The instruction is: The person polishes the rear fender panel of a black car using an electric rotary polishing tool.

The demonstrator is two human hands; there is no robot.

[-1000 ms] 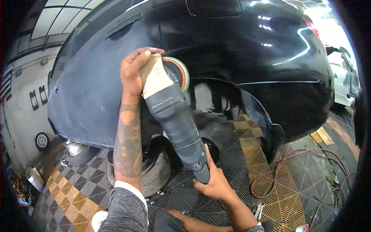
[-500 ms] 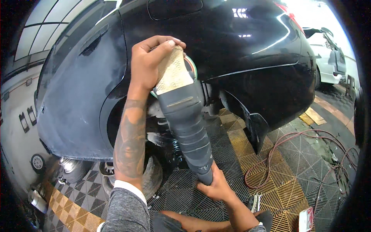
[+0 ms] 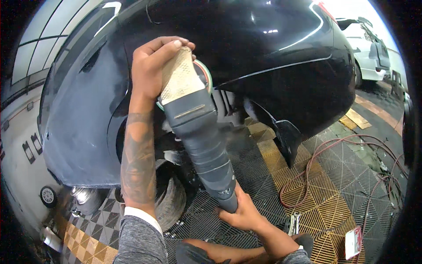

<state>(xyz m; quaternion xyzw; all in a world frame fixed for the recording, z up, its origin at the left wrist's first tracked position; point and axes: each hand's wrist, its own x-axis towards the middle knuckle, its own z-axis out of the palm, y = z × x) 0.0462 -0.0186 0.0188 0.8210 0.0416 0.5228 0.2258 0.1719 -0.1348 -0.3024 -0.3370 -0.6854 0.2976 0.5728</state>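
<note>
Two hands: both on one grey polisher (image 3: pixel 198 136), held against the black car (image 3: pixel 263 57).
Left hand (image 3: pixel 154 66): curled over the polisher's head, fingers wrapped across the top of the tan cloth-covered part (image 3: pixel 179 79), thumb side toward the car panel; closed grip, not spread.
Right hand (image 3: pixel 244 211): closed around the narrow tail end of the polisher, fingers wrapped under it.
Left arm: tattooed forearm runs straight up from the lower edge, grey sleeve (image 3: pixel 140 240) with white cuff at the wrist end.
Right arm: comes in from the lower right, forearm bent low, wrist turned up toward the tool.
Polisher: body slants from lower right up to upper left; head meets the car body just above the wheel arch (image 3: pixel 263 114).
Pad (image 3: pixel 205 75): only a thin rim with green and red edge shows behind the head; the rest is hidden by the tool and left hand.
Floor: grid tiles, black and yellow (image 3: pixel 272 149); red hose (image 3: pixel 334 163) looped at right.
Hard to make out: wheel area inside the arch is dark; right fingertips are hidden under the tool.
Cut off: white car (image 3: pixel 367 48) at the upper right edge.
</note>
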